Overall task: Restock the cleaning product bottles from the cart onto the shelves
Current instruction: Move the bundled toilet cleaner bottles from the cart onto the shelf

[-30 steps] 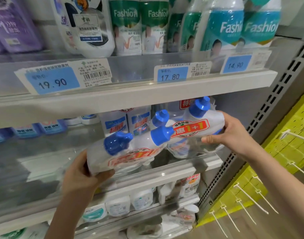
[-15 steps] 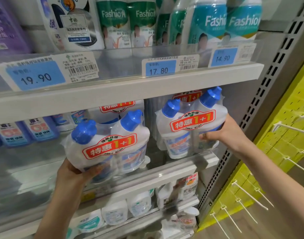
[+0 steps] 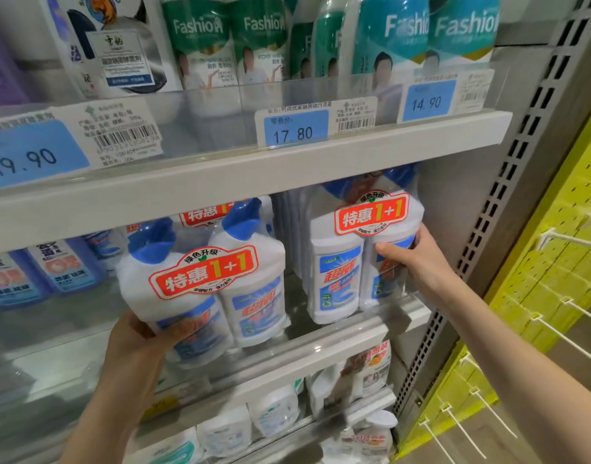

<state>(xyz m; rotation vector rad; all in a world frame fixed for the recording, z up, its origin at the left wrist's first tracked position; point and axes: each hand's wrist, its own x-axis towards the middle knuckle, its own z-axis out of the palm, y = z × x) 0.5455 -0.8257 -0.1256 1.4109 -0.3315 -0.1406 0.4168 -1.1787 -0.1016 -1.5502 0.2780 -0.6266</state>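
Upper shelf: runs across the whole view and carries green and teal "Fashion" bottles behind a clear front lip.
Middle shelf: sits below it, also with a clear lip; more white twin-packs and blue-labelled bottles stand further back.
Yellow pegboard: to the right of the shelving, with white hooks sticking out.
Perforated upright: grey, slotted, between the shelves and the pegboard.
Left twin-pack: two white bottles with blue caps wrapped together under a red "1+1" sticker; tilted slightly left, held at the front of the middle shelf; I cannot tell whether its base rests there.
Right twin-pack: same product, upright at the right end of the middle shelf, base behind the clear lip.
Left hand: grips the left twin-pack from below, thumb across the lower front.
Right hand: holds the right twin-pack's right side, thumb on the front.
Price tags: 19.90, 17.80, 14.90 on the upper shelf's lip.
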